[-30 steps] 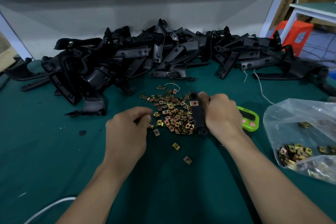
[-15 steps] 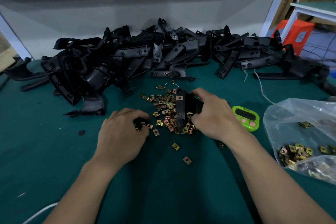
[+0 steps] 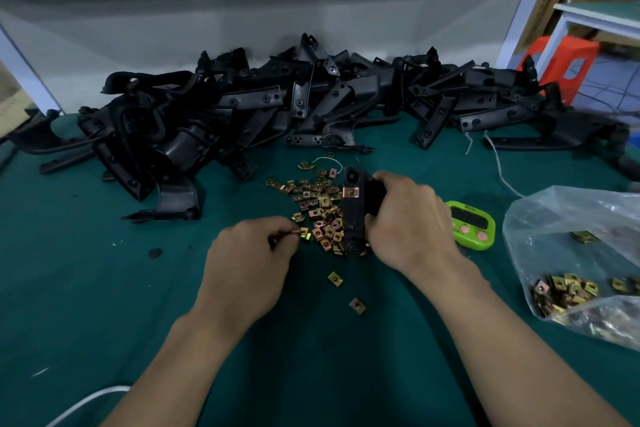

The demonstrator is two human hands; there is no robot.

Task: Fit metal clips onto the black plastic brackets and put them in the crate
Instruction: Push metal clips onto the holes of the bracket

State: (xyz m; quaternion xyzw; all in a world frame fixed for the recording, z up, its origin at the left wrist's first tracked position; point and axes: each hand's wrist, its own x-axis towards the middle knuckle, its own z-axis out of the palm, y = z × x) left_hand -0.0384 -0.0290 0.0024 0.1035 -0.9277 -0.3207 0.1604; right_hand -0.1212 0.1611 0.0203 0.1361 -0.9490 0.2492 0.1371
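My right hand (image 3: 408,222) grips a black plastic bracket (image 3: 355,215), held upright over the scattered pile of brass-coloured metal clips (image 3: 317,208). One clip (image 3: 351,191) sits fitted on the bracket's upper part. At the pile's left edge my left hand (image 3: 249,253) pinches a metal clip (image 3: 296,231) between thumb and fingertips. Two loose clips (image 3: 335,278) lie nearer to me on the green mat. The crate is not in view.
A big heap of black brackets (image 3: 277,114) spans the back of the green table (image 3: 86,305). A green timer (image 3: 471,224) lies right of my right hand. A clear bag of clips (image 3: 575,253) lies at the right edge. A white cord (image 3: 83,402) runs bottom left.
My right hand turned the bracket and set it more upright over the pile. My left hand shifted right to the pile's edge and now pinches a clip.
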